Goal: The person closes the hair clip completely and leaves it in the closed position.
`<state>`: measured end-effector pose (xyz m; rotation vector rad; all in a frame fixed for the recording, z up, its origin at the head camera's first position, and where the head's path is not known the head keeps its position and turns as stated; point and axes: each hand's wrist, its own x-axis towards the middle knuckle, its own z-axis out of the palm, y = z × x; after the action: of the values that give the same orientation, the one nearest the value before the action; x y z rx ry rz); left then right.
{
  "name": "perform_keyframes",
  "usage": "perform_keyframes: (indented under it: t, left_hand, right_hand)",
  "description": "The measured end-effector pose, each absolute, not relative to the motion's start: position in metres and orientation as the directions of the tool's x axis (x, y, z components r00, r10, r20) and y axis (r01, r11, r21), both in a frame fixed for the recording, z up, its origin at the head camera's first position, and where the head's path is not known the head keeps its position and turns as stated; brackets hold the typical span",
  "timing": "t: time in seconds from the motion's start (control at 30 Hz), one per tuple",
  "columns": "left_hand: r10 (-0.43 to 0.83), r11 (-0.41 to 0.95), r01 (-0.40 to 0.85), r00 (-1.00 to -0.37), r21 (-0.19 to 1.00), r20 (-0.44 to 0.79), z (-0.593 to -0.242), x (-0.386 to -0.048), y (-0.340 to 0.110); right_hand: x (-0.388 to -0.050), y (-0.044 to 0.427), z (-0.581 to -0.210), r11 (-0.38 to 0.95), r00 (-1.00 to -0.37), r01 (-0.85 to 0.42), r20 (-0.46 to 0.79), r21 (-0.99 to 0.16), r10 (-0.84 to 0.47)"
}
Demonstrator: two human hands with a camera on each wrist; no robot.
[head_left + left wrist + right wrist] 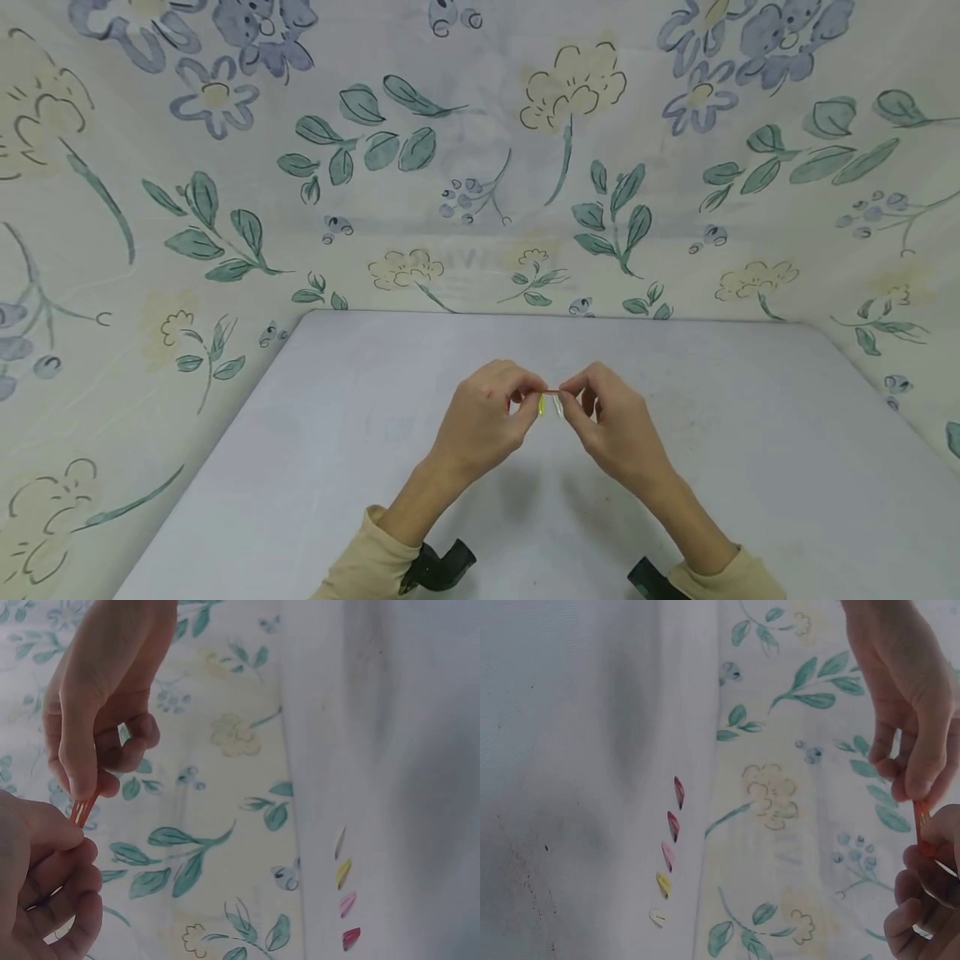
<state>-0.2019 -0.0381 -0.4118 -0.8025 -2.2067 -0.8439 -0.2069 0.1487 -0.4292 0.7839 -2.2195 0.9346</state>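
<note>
A small orange hair clip [552,392] is stretched between both hands above the table; slits show along it in the left wrist view. My left hand [486,417] pinches one end between thumb and forefinger. At the other end, the right hand [613,421] pinches it the same way, and fingertips cover both ends. On the table beyond lies a row of teardrop-shaped hair clips: a red clip [679,792], a dark red clip [673,826], a pink clip [668,856], a yellow clip [664,885] and a white clip [657,918]. In the head view the hands hide most of them.
The white table [360,400] reaches back to a flower-patterned cloth [480,242] hanging behind and at the sides. Black wrist mounts [442,567] show near the front edge, below the beige sleeves [367,562].
</note>
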Motion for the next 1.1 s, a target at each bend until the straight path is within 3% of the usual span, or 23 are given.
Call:
perform_keyframes:
  t: [0.2,0.53,1.1]
  left_hand:
    - [0.284,0.621,0.708,-0.604,0.337,0.744,-0.415,-0.202,-0.034]
    - [0.242,0.653,0.664,-0.638,0.364,0.731,-0.420,-0.202,-0.026]
    - [0.256,0.645,0.652,-0.675,0.398,0.692,-0.421,-0.203,-0.027]
  right_hand:
    - [-0.206,0.146,-0.432,0.593,-0.649,-0.694,0.712,-0.408,-0.270]
    - [-0.206,0.142,-0.435,0.653,-0.712,-0.625,0.654,-0.427,-0.254]
    - [-0.210,0.146,-0.434,0.606,-0.759,-0.600,0.610,-0.521,-0.227]
